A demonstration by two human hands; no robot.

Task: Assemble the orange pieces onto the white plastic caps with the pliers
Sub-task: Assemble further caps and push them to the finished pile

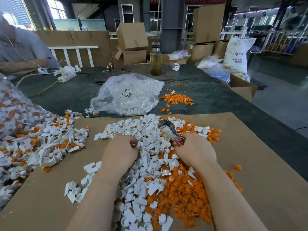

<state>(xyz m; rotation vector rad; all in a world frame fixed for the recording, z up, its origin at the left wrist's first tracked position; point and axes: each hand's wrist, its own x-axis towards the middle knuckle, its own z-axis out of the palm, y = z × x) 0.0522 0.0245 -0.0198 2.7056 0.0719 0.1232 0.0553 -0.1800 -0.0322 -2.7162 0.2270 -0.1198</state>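
Centrally, the right hand (195, 151) curls round the red handles of the worn metal pliers (168, 129), whose head points away over the heap. Beside it the left hand (120, 150) bends its fingers into the pile, pinching something small — what, I cannot tell. Both rest on mixed white plastic caps (141, 165) and small orange plastic pieces (183, 192), spread on a brown cardboard sheet (258, 189). Farther off on the dark green counter (216, 95) lies a clear plastic bag of white parts (126, 94).
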